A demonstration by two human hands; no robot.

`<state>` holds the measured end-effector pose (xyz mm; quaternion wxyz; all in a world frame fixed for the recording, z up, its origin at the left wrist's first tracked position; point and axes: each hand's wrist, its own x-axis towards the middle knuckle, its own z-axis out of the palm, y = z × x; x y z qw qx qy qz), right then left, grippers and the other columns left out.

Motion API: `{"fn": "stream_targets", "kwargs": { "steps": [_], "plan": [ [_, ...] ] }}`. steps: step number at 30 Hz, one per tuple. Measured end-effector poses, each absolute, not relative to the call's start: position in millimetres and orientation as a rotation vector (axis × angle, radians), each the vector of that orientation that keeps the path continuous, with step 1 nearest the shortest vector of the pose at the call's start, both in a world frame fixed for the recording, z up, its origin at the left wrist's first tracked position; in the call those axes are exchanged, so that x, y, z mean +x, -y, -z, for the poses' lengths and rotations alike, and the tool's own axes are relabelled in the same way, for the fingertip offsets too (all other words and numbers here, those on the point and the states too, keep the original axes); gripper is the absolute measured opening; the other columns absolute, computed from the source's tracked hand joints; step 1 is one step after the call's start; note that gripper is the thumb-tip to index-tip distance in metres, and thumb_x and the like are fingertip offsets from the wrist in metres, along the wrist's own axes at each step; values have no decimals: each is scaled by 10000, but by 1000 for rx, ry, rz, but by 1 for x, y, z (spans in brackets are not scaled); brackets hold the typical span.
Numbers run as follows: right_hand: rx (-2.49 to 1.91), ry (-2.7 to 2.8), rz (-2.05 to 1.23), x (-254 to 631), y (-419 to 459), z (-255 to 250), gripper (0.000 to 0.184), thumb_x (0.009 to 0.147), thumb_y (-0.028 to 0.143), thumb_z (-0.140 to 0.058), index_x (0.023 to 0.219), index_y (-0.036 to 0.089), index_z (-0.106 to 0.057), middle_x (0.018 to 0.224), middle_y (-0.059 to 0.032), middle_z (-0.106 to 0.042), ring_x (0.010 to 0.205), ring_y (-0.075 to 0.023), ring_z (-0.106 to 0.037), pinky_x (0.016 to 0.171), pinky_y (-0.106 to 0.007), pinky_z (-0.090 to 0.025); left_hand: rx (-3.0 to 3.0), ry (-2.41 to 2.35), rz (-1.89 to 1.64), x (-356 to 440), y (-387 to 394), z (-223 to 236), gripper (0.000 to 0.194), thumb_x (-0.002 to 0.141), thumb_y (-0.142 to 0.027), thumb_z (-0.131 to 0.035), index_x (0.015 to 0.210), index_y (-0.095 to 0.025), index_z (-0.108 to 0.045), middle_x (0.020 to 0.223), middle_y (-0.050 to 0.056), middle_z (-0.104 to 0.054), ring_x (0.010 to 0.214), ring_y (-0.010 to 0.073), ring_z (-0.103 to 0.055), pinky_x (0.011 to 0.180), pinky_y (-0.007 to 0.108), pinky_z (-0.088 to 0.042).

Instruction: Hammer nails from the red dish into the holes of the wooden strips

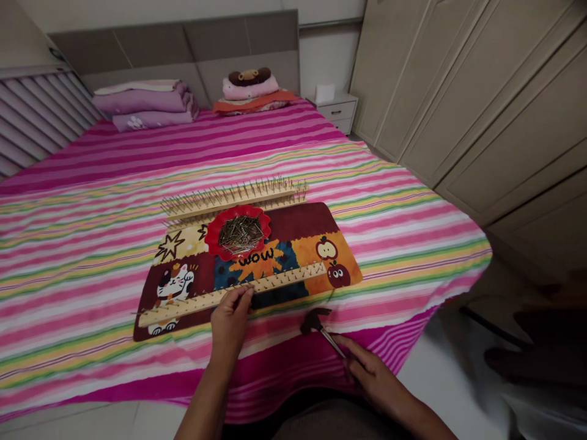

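Note:
A long pale wooden strip (pixel 202 300) with rows of nails in it lies slantwise across a patterned mat (pixel 293 299). My left hand (pixel 232 315) is at the strip's near edge, around its middle, with thumb and fingers pinched together; what they hold, if anything, is too small to tell. In my right hand (pixel 367 366) is a hammer (pixel 328 335), gripped by its handle, its dark head above the near edge of the bed, apart from the strip. A red scalloped bowl (pixel 213 235) full of loose nails (pixel 242 233) stands on the mat behind the strip.
Behind the bowl lie wooden strips (pixel 229 201) bristling with nails. The striped bedspread (pixel 403 223) surrounds the mat. Folded purple bedding (pixel 147 104) and a stacked pink pile (pixel 251 90) sit by the headboard (pixel 220 43). A wardrobe (pixel 458 91) runs along the right.

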<state>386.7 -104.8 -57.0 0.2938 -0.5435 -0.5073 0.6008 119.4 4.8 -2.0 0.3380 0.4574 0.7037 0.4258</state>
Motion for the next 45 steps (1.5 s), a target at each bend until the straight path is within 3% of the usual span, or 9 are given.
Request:
{"fn": "stream_targets", "kwargs": {
  "steps": [6, 12, 19, 26, 32, 35, 37, 41, 45],
  "plan": [
    [-1456, 1320, -1580, 384, 105, 51, 445, 847, 304, -465, 1281, 265, -556, 1166, -2, -676, 1096, -246, -597, 980, -400, -427, 1246, -1835, -1105, 121, -6, 2, 322, 693, -481, -593, 820, -202, -690, 864, 27, -670, 624, 129, -571, 594, 260, -503],
    [-1449, 1326, -1579, 384, 105, 51, 446, 837, 283, -460, 1266, 220, -568, 1151, -39, -683, 1049, -239, -612, 946, -364, -449, 1355, -1858, -1122, 120, -8, 10, 278, 725, -446, -577, 829, -217, -696, 890, 30, -683, 786, 167, -614, 728, 286, -506],
    [-1495, 1294, -1581, 380, 107, 49, 451, 845, 314, -454, 1277, 237, -558, 956, -21, -710, 904, -233, -637, 822, -361, -499, 1527, -1858, -1169, 119, -10, 15, 245, 753, -420, -560, 804, -219, -691, 847, 24, -697, 807, 177, -631, 789, 306, -492],
    [-1518, 1433, -1456, 379, 111, 46, 437, 842, 354, -490, 1247, 229, -595, 1129, -58, -679, 1065, -260, -594, 902, -376, -476, 1885, -1858, -1163, 123, -8, 23, 226, 837, -346, -493, 824, -203, -667, 833, 47, -678, 813, 177, -629, 758, 296, -485],
    [-1392, 1607, -1471, 364, 104, -3, 469, 929, 268, -366, 1392, 219, -416, 976, -59, -725, 869, -200, -677, 798, -333, -533, 1987, -1853, -1169, 123, -5, 28, 198, 864, -297, -479, 843, -195, -647, 822, 45, -655, 797, 163, -616, 733, 271, -476],
    [-1298, 1736, -1302, 348, 83, -33, 463, 937, 221, -381, 1400, 238, -395, 1251, -70, -628, 1149, -203, -574, 992, -354, -430, 2016, -1834, -1184, 123, -5, 30, 183, 867, -271, -479, 837, -192, -641, 807, 37, -646, 783, 152, -612, 728, 255, -473],
    [-1227, 1811, -1187, 337, 66, -47, 465, 938, 184, -379, 1399, 244, -385, 1328, -64, -575, 1229, -195, -514, 1032, -354, -395, 2037, -1824, -1198, 123, -5, 31, 176, 870, -257, -474, 842, -192, -636, 797, 32, -638, 772, 146, -606, 720, 248, -470],
    [-1136, 1974, -990, 318, 41, -58, 512, 917, 119, -369, 1412, 248, -342, 1306, -86, -592, 1171, -205, -566, 972, -379, -459, 2069, -1814, -1237, 124, -4, 31, 165, 874, -244, -468, 843, -192, -621, 772, 25, -618, 743, 139, -593, 697, 241, -462],
    [-1207, 2043, -1055, 311, 35, -62, 531, 896, 88, -374, 1399, 258, -368, 1269, -78, -621, 1138, -208, -592, 945, -386, -484, 2075, -1842, -1191, 125, -3, 29, 191, 871, -228, -449, 742, -199, -587, 705, 12, -572, 678, 134, -560, 627, 234, -443]
  ]
}}
